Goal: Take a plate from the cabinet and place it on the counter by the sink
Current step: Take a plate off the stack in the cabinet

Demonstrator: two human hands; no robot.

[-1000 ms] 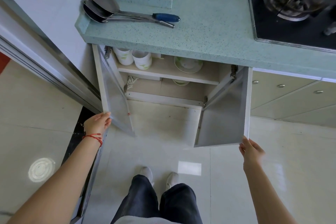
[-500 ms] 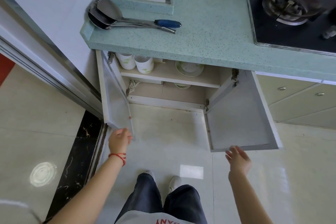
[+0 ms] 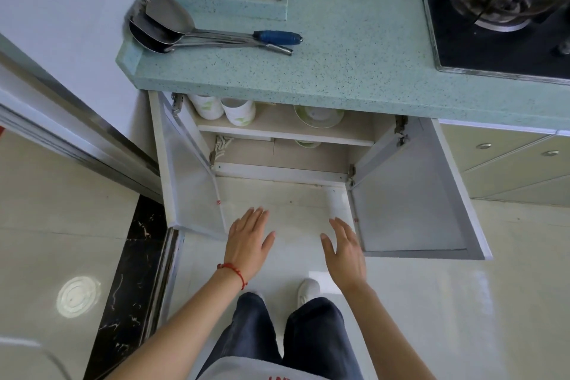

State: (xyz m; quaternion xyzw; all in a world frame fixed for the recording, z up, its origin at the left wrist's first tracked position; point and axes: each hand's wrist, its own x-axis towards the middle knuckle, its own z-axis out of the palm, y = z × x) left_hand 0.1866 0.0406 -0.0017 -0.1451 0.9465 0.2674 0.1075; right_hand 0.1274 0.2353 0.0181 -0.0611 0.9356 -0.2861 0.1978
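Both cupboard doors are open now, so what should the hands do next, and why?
Probably reach the right hand in toward the plate on the upper shelf. Both cabinet doors stand wide open, both hands are empty with the left hand spread in front of the opening, and the plate sits unblocked, right of the cups.

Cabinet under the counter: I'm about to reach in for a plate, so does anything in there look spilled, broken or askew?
Nothing stands out. Both doors hang open, two cups and a plate sit on the upper shelf, another dish peeks out below. Nothing looks spilled or cracked.
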